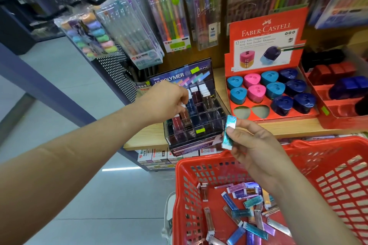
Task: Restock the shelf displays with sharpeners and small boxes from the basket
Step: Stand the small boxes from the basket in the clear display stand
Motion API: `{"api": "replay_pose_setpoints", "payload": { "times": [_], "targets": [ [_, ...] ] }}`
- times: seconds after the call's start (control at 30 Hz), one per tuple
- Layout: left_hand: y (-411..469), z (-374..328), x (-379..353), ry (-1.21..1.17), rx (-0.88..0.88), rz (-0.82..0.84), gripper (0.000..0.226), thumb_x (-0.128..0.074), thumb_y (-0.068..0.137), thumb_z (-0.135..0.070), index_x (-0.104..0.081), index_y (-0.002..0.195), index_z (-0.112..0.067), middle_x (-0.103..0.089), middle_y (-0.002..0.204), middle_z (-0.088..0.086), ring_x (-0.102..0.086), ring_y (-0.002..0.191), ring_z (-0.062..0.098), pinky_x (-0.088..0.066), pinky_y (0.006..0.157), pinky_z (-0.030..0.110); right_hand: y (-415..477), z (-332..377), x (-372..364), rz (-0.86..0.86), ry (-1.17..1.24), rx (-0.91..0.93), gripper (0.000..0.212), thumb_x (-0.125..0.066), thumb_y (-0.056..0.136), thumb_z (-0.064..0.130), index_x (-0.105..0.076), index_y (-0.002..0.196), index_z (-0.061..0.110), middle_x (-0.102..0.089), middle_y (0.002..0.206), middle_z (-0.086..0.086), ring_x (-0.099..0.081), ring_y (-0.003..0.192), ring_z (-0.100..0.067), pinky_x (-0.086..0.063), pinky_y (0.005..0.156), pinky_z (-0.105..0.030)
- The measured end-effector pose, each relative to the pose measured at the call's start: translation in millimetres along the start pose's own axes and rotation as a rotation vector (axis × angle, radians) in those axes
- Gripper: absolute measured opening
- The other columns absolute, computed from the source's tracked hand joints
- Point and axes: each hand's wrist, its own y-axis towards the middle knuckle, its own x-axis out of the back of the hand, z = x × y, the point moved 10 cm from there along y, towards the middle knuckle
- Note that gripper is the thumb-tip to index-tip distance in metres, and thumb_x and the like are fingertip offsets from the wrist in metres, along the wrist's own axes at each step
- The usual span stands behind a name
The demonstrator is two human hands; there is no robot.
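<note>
Red basket [338, 167]: below and behind my right hand, my right forearm crossing over it. Loose small boxes [252, 202] lie scattered on its floor under my right wrist, in teal, blue, purple, silver and maroon. They overlap, so no reliable count; well over a dozen.

Red sharpener display [267, 32]: on the shelf beyond my right hand, up and to the right. Sharpeners [275, 90] standing in its tray: 4 teal, 2 pink, 4 navy, total 10. Empty slots: 2, both in the row nearest my right hand.

Clear display case [201, 125]: between my two hands, its left part under my left hand. It holds upright boxes with white ends in maroon and dark blue. Many are hidden by the hand, so they are not counted.

Left hand [169, 101]: reaches over the case with fingers curled downward. The tips are bunched on the white end of a maroon box [177, 123] standing at the case's near left.

Right hand [256, 145]: just above the basket's far rim, near the front right corner of the case. Thumb and fingers pinch 1 teal box [230, 133], held upright.
</note>
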Motion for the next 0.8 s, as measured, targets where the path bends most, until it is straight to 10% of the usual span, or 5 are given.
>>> {"api": "replay_pose_setpoints", "payload": {
  "times": [0.43, 0.6, 0.8],
  "targets": [
    [-1.7, -10.2, 8.8, -0.076, 0.038, 0.041, 0.019, -0.061, 0.092, -0.018, -0.072, 0.108, -0.017, -0.072, 0.103, -0.003, -0.066, 0.093, 0.012, -0.05, 0.085, 0.025, -6.7, 7.3, -1.8, -0.032, 0.152, 0.009, 0.018, -0.062, 0.087, -0.003, -0.061, 0.101, 0.008, -0.072, 0.084, -0.014, -0.074, 0.072, -0.021, -0.058, 0.057, -0.023],
    [-16.3, -26.2, 6.5, -0.873, 0.186, 0.221, 0.017, -0.06, 0.093, -0.021, -0.072, 0.099, -0.011, -0.074, 0.085, 0.007, -0.069, 0.071, 0.013, -0.058, 0.068, 0.023, -9.3, 12.0, 0.1, -0.053, 0.176, 0.018, 0.011, -0.061, 0.088, 0.001, -0.057, 0.089, 0.011, -0.075, 0.084, -0.011, -0.075, 0.078, -0.021, -0.056, 0.055, -0.02],
    [-24.7, -42.7, -4.4, -1.185, 0.191, 0.341, 0.013, -0.068, 0.083, -0.006, -0.07, 0.096, -0.004, -0.072, 0.086, 0.015, -0.068, 0.069, 0.015, -0.057, 0.064, 0.019, -11.4, 8.2, -5.3, -0.008, 0.223, 0.004, 0.013, -0.065, 0.08, 0.008, -0.057, 0.088, 0.013, -0.076, 0.093, -0.011, -0.074, 0.082, -0.019, -0.054, 0.054, -0.017]
  ]
}}
